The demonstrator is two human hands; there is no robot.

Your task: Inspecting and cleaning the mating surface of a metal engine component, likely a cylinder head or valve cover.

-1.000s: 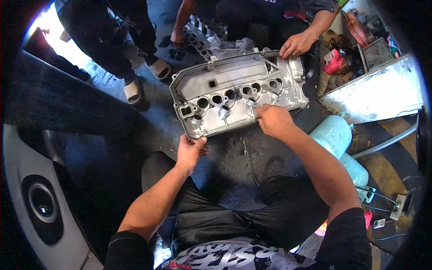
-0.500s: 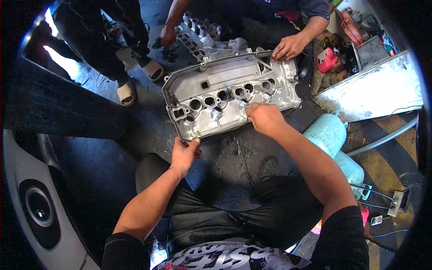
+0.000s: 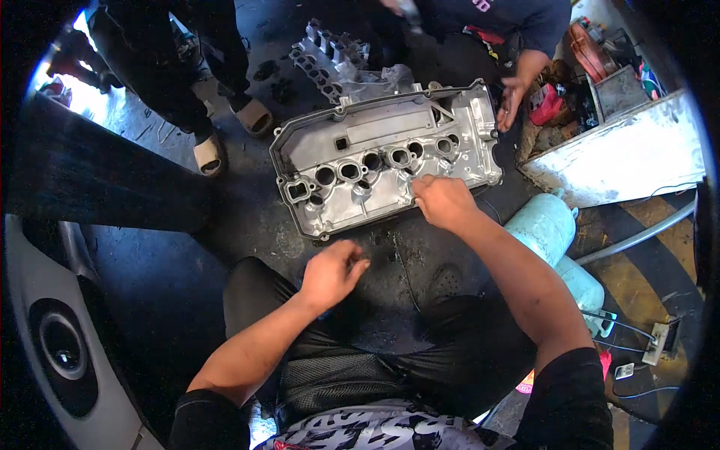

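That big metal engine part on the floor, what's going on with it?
A person sits on the dark floor with a silver engine valve cover lying inner side up before them. Their right hand rests on its near edge; the left hand hovers just short of it, loosely curled and holding nothing. A co-worker's hand is at the far right corner. Another cast engine part lies behind it.

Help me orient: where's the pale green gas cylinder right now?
In the head view the cylinder lies on the floor at the person's right, just beyond the right forearm, below the white box.
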